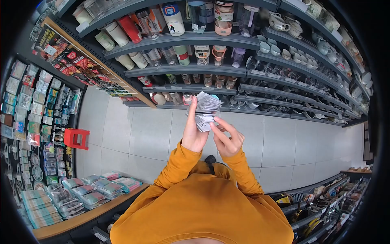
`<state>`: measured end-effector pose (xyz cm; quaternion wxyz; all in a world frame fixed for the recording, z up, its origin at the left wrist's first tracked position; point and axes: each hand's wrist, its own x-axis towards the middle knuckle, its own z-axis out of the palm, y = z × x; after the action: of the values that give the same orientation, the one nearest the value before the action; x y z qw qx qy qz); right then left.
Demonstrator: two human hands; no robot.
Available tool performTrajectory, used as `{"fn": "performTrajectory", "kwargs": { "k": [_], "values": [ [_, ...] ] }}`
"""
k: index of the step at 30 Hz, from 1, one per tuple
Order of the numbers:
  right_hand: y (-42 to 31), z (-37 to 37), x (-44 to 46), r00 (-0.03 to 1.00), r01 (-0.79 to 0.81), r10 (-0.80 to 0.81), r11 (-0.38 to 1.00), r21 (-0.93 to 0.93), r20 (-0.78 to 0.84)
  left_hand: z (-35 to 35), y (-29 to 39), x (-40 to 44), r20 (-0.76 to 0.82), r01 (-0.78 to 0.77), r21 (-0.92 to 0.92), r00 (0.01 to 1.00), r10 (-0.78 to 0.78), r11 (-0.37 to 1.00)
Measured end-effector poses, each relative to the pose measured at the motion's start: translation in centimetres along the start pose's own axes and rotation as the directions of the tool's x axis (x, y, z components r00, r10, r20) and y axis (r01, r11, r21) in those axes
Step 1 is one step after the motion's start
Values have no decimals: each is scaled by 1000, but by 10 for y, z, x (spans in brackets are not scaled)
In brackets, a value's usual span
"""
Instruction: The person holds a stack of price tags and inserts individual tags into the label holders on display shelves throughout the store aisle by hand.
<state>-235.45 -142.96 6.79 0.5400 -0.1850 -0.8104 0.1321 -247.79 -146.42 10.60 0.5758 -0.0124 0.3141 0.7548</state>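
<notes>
A thick stack of small white printed paper tags (208,106) is fanned out in front of my chest. My left hand (194,132) is closed around its left side, with the thumb along the edge. At the stack's lower right, my right hand (228,138) has its index finger and thumb on the front tag, which shows large dark print. The other fingers of that hand are curled. Beyond the tags stand dark shelves (187,87) with bottles and cups.
A red plastic stool (76,138) stands on the tiled floor at left. Packaged goods lie on a wood-edged counter (87,212) at lower left. Small packs hang on a rack (38,101) at far left. Shelves with utensils (325,207) run along the lower right.
</notes>
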Motion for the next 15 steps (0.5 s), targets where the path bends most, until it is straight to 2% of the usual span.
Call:
{"fn": "performTrajectory", "kwargs": {
  "k": [15],
  "values": [
    [12, 1, -6, 999, 1, -2, 1000, 4, 32, 5, -4, 4, 68, 71, -101, 996, -64, 992]
  ]
}}
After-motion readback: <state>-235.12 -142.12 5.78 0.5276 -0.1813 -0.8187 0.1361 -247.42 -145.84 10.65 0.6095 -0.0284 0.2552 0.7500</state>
